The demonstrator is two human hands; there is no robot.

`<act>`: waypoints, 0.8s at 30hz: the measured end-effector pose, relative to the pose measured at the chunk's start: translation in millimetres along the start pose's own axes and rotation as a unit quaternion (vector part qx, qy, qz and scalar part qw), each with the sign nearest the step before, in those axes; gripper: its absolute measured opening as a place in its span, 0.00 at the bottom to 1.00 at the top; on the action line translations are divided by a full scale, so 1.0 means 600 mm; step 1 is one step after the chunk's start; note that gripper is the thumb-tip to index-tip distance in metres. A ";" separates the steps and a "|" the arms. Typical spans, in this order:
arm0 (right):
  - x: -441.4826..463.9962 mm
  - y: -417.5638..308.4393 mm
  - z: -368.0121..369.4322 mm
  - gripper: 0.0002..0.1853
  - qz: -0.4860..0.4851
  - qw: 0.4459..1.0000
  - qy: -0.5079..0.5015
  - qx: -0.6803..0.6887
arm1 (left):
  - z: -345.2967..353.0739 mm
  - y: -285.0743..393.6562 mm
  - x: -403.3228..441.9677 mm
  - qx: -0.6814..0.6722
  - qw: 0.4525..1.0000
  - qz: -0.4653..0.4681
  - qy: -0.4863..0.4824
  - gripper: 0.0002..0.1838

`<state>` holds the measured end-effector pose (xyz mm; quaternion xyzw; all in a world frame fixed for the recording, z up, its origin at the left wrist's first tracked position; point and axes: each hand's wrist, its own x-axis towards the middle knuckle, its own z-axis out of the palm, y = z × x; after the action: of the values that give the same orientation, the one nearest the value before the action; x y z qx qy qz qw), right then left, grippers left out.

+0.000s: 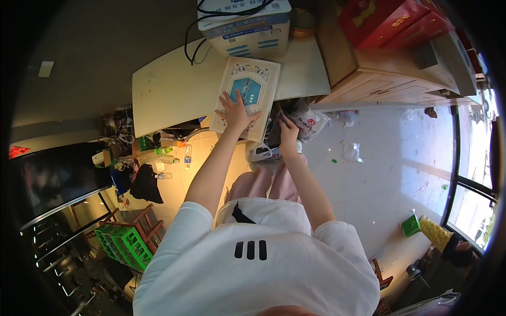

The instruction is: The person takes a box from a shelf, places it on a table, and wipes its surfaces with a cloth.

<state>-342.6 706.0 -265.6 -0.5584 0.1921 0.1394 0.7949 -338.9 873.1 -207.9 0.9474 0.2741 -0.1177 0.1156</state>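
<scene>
My left hand (234, 111) lies with spread fingers on a flat cream box (252, 71) that has a floral border and a blue label. The box rests at the front edge of a pale tabletop (174, 89), partly sticking out past it. My right hand (288, 138) is closed on the dark grey edge of a plastic bag (284, 117), just right of the box. Beside those fingers bulges a white printed plastic bag (312, 122); whether the two are one bag I cannot tell. Lower down, another white bag (259, 152) hangs or sits near my knees.
A white and blue carton (245, 34) with a black cable stands behind the cream box. Red gift boxes (390, 23) sit on a wooden cabinet (379, 79) at right. Plastic bottles (187, 155), a black bag (146, 184) and a green crate (126, 245) are at left.
</scene>
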 end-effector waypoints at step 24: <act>-0.148 -0.010 0.007 0.25 -0.365 0.787 -0.197 -0.458 | -0.014 0.008 -0.011 -0.017 1.000 0.001 0.009 0.67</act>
<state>-418.1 707.3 -218.2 -0.8457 -0.2729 0.0173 0.4583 -340.5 868.4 -197.1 0.9465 0.2766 -0.1039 0.1297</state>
